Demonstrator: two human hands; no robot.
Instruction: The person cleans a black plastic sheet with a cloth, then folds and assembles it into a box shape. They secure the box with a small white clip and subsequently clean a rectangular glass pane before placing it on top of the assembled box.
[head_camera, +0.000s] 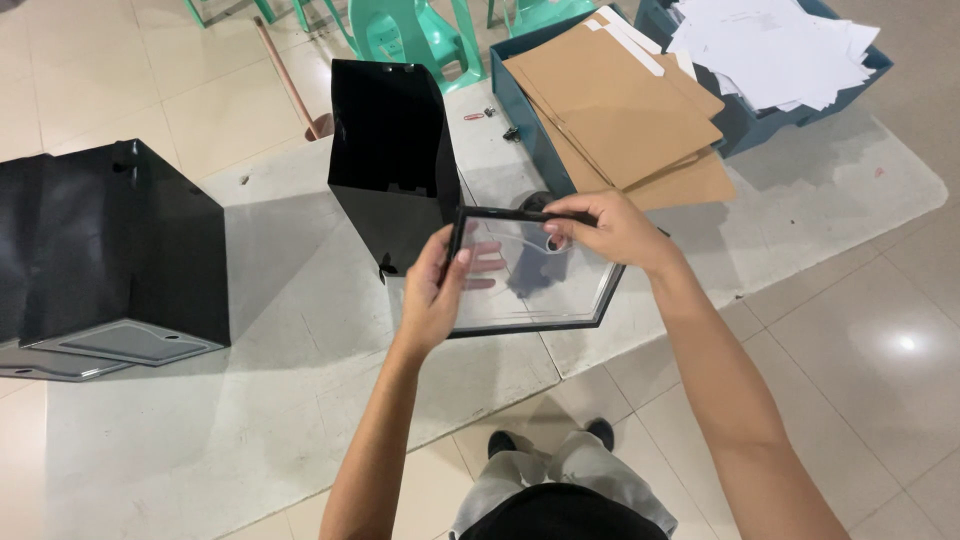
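We grip the clear black-framed panel (530, 275) with both hands, left hand (435, 295) and right hand (610, 230), beside the black box (390, 150); next comes careful alignment.

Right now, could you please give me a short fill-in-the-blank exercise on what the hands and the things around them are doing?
1. Both hands, left hand and right hand, hold a clear panel with a ____ frame.
2. The upright black box stands to the ____ of the panel.
3. The brown folders lie on a ____ tray.
4. The chairs are ____.

Missing words: black; left; blue; green
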